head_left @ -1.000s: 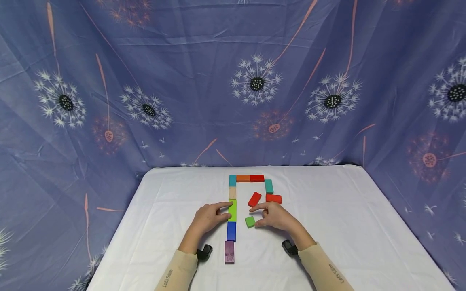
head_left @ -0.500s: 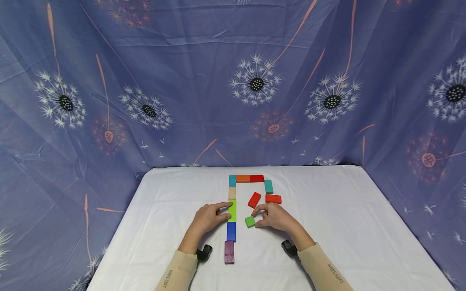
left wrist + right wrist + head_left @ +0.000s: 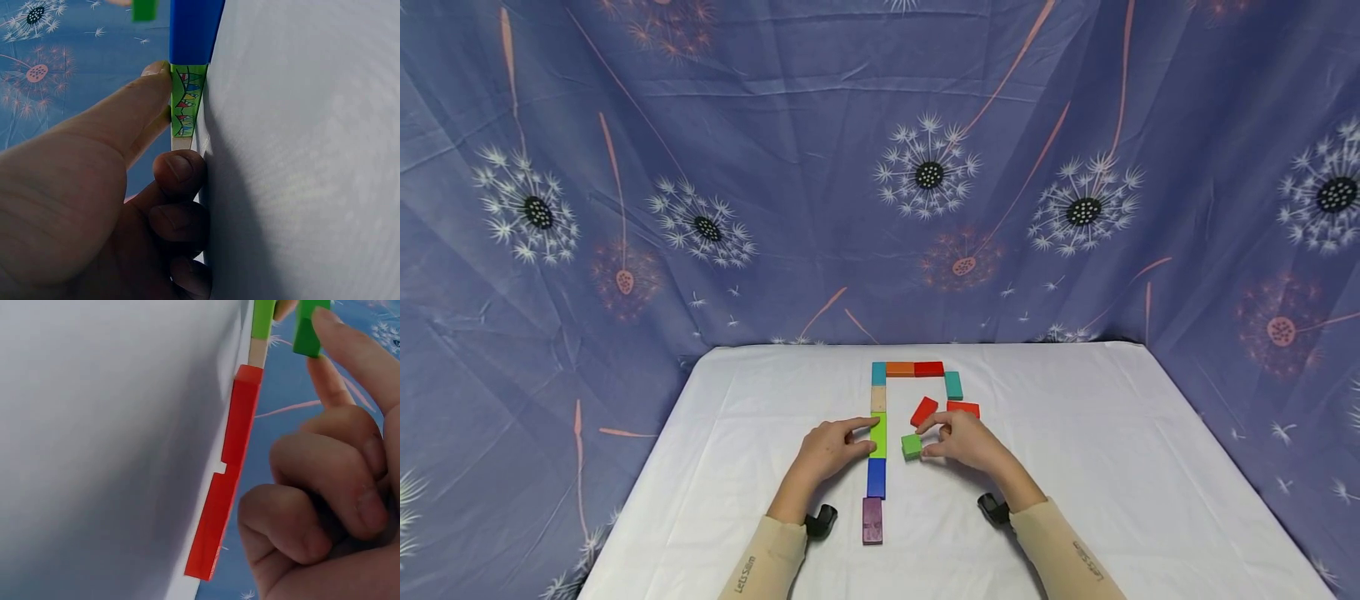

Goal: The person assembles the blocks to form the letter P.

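A small green block (image 3: pixel 912 447) is pinched between thumb and index finger of my right hand (image 3: pixel 966 439). The right wrist view shows the green block (image 3: pixel 305 334) raised off the table, with the other fingers folded in. My left hand (image 3: pixel 829 446) has thumb and index finger on a lime green block (image 3: pixel 878 443) in the left column. Colored bunting is printed on the side of that lime block (image 3: pixel 186 103). A blue block (image 3: pixel 876 478) and a purple block (image 3: pixel 872 521) continue the column nearer the front. Beyond the lime block are a plain wood block (image 3: pixel 878 398) and a light blue one (image 3: pixel 878 372).
An orange block (image 3: pixel 900 369) and a red block (image 3: pixel 928 368) form the far row. A teal block (image 3: pixel 953 385) stands at its right end. Two more red blocks, one tilted (image 3: pixel 924 410) and one sideways (image 3: pixel 962 408), lie by my right hand on the white-covered table (image 3: pixel 1075 467).
My right hand has closed on the small green block, lifted it and moved slightly away and left. My left hand has stayed on the lime block.
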Demonstrator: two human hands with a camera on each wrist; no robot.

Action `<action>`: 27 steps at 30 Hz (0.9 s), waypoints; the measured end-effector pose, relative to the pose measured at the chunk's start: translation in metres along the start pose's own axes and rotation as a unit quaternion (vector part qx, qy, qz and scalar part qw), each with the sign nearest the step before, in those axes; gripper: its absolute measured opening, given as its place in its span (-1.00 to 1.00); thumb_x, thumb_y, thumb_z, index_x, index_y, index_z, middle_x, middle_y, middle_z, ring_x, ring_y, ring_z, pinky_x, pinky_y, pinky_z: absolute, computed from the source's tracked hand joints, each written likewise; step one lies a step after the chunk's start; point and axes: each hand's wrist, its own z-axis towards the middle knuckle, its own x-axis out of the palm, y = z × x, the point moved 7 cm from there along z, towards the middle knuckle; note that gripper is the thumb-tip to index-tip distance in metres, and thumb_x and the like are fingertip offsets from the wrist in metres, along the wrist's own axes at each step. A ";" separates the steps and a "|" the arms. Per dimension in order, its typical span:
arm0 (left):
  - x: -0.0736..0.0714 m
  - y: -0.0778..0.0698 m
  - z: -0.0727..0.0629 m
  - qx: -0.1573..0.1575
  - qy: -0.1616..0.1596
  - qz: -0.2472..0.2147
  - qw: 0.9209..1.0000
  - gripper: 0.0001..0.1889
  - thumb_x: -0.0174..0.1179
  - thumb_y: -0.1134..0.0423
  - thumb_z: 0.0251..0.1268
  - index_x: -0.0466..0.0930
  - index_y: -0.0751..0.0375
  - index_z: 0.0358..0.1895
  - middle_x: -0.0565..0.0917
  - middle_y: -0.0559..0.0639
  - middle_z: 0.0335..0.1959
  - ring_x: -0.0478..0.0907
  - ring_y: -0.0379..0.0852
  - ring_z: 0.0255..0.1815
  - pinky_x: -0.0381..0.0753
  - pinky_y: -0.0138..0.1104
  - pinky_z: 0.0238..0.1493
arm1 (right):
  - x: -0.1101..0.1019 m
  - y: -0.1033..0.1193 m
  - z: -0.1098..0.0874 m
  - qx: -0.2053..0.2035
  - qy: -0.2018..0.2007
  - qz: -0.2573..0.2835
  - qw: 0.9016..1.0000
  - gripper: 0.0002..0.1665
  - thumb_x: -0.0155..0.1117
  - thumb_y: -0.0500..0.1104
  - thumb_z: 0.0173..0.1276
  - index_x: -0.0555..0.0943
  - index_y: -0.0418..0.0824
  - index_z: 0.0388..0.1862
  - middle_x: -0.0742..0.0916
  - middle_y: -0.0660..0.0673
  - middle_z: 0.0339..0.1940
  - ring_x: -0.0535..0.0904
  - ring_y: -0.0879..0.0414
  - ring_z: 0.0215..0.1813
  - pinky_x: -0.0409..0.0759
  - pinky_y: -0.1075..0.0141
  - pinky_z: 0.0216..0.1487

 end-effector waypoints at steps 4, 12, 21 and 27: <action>0.000 0.001 0.000 0.001 0.000 -0.001 1.000 -0.50 0.41 -0.18 0.34 0.70 -0.29 0.33 0.48 -0.19 -0.57 0.31 -0.21 -0.53 0.21 -0.34 -0.43 | -0.005 0.005 0.008 0.011 -0.021 0.022 0.999 -0.75 0.68 -0.10 0.18 0.82 0.10 -0.17 0.30 0.06 -0.66 0.17 0.16 -0.55 0.14 0.36 -0.52; 0.000 0.002 0.000 0.000 0.001 -0.004 1.000 -0.50 0.41 -0.17 0.34 0.70 -0.28 0.33 0.48 -0.19 -0.57 0.30 -0.21 -0.54 0.20 -0.34 -0.43 | -0.011 0.010 0.030 0.032 -0.055 0.009 0.998 -0.76 0.66 -0.11 0.19 0.84 0.12 -0.16 0.36 0.08 -0.70 0.22 0.16 -0.55 0.19 0.34 -0.47; 0.000 0.001 0.001 0.006 0.000 -0.007 1.000 -0.50 0.40 -0.17 0.35 0.70 -0.28 0.33 0.47 -0.21 -0.59 0.29 -0.23 -0.56 0.20 -0.34 -0.46 | -0.004 0.005 0.051 0.053 -0.067 -0.033 0.996 -0.79 0.64 -0.07 0.20 0.85 0.08 -0.17 0.52 0.04 -0.70 0.38 0.14 -0.56 0.32 0.31 -0.45; 0.000 0.001 0.000 0.004 0.001 -0.005 1.000 -0.50 0.40 -0.17 0.35 0.70 -0.28 0.34 0.48 -0.20 -0.58 0.31 -0.22 -0.54 0.22 -0.33 -0.44 | -0.001 0.010 0.054 0.060 -0.073 -0.055 0.994 -0.77 0.65 -0.05 0.18 0.85 0.10 -0.16 0.68 0.02 -0.53 0.52 0.11 -0.47 0.44 0.28 -0.35</action>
